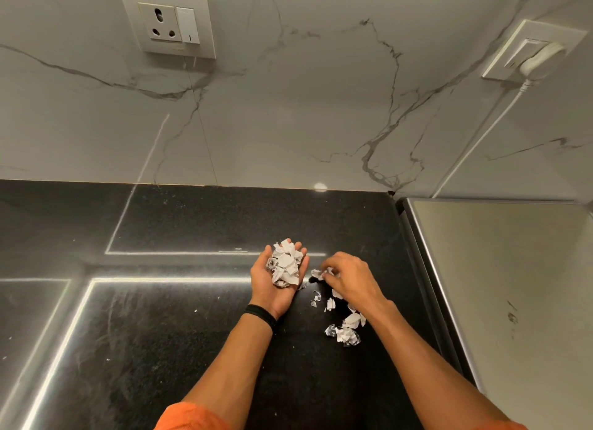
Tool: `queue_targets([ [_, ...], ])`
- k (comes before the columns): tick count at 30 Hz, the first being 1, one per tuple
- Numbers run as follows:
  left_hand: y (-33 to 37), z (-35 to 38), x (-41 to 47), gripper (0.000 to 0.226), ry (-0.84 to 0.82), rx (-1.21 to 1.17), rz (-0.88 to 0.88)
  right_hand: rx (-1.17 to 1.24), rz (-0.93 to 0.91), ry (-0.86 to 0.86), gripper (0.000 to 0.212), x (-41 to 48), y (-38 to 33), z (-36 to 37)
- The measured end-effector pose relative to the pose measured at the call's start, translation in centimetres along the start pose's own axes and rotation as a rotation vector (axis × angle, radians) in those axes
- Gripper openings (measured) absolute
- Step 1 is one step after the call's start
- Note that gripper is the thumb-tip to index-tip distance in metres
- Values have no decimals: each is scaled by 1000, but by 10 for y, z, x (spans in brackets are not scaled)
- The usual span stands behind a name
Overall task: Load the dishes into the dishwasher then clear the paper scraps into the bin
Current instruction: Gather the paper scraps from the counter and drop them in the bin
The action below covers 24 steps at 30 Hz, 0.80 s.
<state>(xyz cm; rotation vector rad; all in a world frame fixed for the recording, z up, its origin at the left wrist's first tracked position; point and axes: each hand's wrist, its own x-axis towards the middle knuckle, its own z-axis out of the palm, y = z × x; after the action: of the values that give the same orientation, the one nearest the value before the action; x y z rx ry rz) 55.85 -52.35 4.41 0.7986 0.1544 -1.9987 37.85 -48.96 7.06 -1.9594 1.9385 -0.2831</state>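
My left hand [271, 285] lies palm up over the black countertop [179, 317], cupped and carrying a heap of white paper scraps [286, 264]. Just to its right, my right hand [351, 277] is palm down, its fingertips pinching a few scraps [321, 273] at the counter surface. More torn scraps [345, 328] lie scattered on the counter beneath my right wrist and forearm. No dishes, dishwasher or bin are in view.
A marble-patterned wall [288, 109] rises behind the counter with a socket plate [167, 20] at upper left and a plugged-in white plug [539, 60] with cable at upper right. A steel-topped appliance [500, 285] stands against the counter's right edge.
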Motion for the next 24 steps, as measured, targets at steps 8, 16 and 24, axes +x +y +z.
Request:
queue_targets([
  [8,-10,9,2,49,52,44,23,580,84,242,24,5,-22,-23],
  [16,-19,16,-2,45,-45,24,-21,459,-66,96,23,3,-66,-18],
  [24,-1,4,7,49,-15,-90,35,250,98,15,29,8,-17,-20],
])
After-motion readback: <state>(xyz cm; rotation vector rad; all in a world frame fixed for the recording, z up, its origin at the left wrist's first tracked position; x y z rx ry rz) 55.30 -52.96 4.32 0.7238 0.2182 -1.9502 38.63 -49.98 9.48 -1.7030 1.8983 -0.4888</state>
